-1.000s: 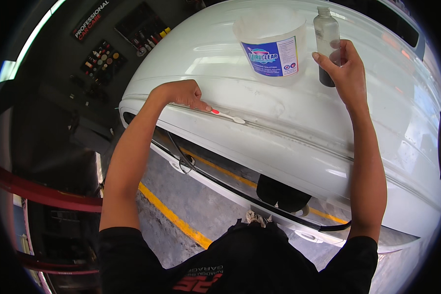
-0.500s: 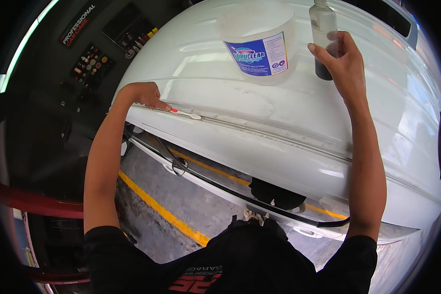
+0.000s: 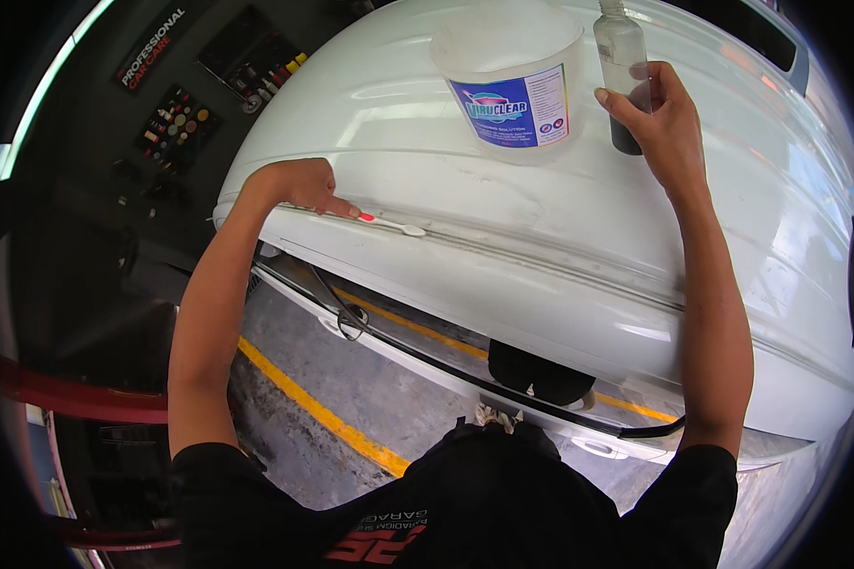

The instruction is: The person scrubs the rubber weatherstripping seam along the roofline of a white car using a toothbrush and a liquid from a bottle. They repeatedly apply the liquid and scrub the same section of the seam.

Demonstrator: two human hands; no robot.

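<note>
My left hand [image 3: 306,185] is closed on a red-and-white toothbrush [image 3: 389,225], with a finger stretched along its handle. The brush head rests along the narrow groove [image 3: 550,265] near the edge of a white vehicle's roof [image 3: 351,119]; its bristles are hidden. My right hand [image 3: 672,133] grips a clear plastic bottle [image 3: 622,52] from its right side, thumb in front. Dark liquid fills the bottle's lower part. Just left of it stands a translucent white bucket [image 3: 522,109] with a blue label, on the roof.
Below the roof edge, an open door [image 3: 474,384] with a black seal stands out from the vehicle. Yellow lines mark the grey floor [image 3: 299,341]. Bottles and round pads hang on the dark wall [image 3: 176,119] at left. Something red [image 3: 85,394] shows at the lower left.
My left hand and the toothbrush have slid to the right along the groove. My right hand stays on the bottle, which has barely shifted. The whole view has moved slightly.
</note>
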